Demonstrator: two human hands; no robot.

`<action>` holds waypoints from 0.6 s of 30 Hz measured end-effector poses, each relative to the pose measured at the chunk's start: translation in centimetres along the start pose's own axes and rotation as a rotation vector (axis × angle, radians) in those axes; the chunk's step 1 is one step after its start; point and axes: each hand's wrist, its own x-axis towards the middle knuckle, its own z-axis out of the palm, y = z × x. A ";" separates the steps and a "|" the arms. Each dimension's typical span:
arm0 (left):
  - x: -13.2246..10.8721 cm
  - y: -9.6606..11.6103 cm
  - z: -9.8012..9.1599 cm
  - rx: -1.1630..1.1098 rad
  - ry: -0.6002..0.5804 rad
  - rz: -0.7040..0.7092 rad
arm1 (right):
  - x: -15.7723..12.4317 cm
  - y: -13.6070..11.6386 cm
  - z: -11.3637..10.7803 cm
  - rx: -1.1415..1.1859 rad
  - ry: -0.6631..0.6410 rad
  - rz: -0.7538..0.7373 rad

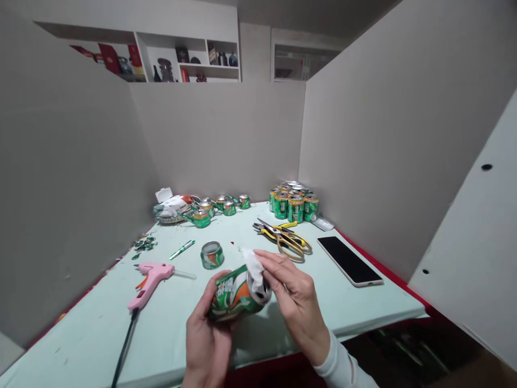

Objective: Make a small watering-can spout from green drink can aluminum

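Note:
My left hand [210, 328] is wrapped round a green soda can [236, 296] with orange and white markings, tilted on its side above the table's front edge. The can's top with its opening points to the right. In my right hand [294, 296] a white tissue [253, 269] is pinched between thumb and fingers and rests against the can's top rim. Just beyond the can, a cut-off can section [212, 255] stands on the table. To its left lie a green and white pen [182, 249] and a pink glue gun [150, 283] with a black cord.
Golden-handled scissors [288, 240] and yellow-handled pliers [283, 227] lie behind my right hand. A phone [349, 261] lies at right. At the back are grouped cans [295, 207], several short cut cans [202, 217] and a wipes pack [173, 208]. Green scraps [144, 244] lie at left.

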 end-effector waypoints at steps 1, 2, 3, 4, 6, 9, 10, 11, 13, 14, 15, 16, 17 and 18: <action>0.0 0.0 0.0 0.000 0.020 0.018 | -0.3 0.3 0.2 -0.028 0.018 -0.006; 0.1 0.0 0.1 0.001 0.036 0.033 | -0.6 0.6 0.5 -0.044 0.029 -0.005; 0.2 0.0 0.0 0.001 0.048 0.046 | -0.9 0.8 0.7 -0.054 0.031 -0.005; 0.3 0.0 -0.1 -0.001 0.057 0.063 | -1.3 0.9 0.8 -0.066 0.026 -0.014; 0.6 0.0 -0.3 -0.002 0.074 0.118 | -2.0 0.9 1.0 -0.108 -0.010 -0.058; 0.7 0.0 -0.5 0.015 0.056 0.226 | -2.5 0.3 0.6 -0.123 -0.061 -0.125; 0.6 0.1 -0.6 0.029 0.036 0.256 | -2.5 -0.1 0.3 -0.098 -0.057 -0.125; 0.6 0.3 -0.6 0.047 0.013 0.278 | -2.5 -0.4 -0.1 -0.069 -0.043 -0.112; 0.4 0.5 -0.6 0.086 -0.024 0.297 | -2.2 -1.3 -1.1 -0.025 -0.006 -0.086; 0.4 0.6 -0.6 0.104 -0.045 0.289 | -2.1 -1.8 -1.5 -0.016 -0.004 -0.084; 0.3 0.6 -0.7 0.115 -0.072 0.271 | -1.9 -2.2 -1.7 -0.015 -0.029 -0.094; 0.4 0.6 -0.7 0.118 -0.102 0.248 | -1.7 -2.6 -1.8 -0.025 -0.082 -0.116; 0.5 0.5 -0.7 0.116 -0.124 0.233 | -1.6 -2.9 -1.7 -0.044 -0.133 -0.134; 0.7 0.3 -0.6 0.108 -0.142 0.217 | -1.4 -3.1 -1.4 -0.073 -0.196 -0.157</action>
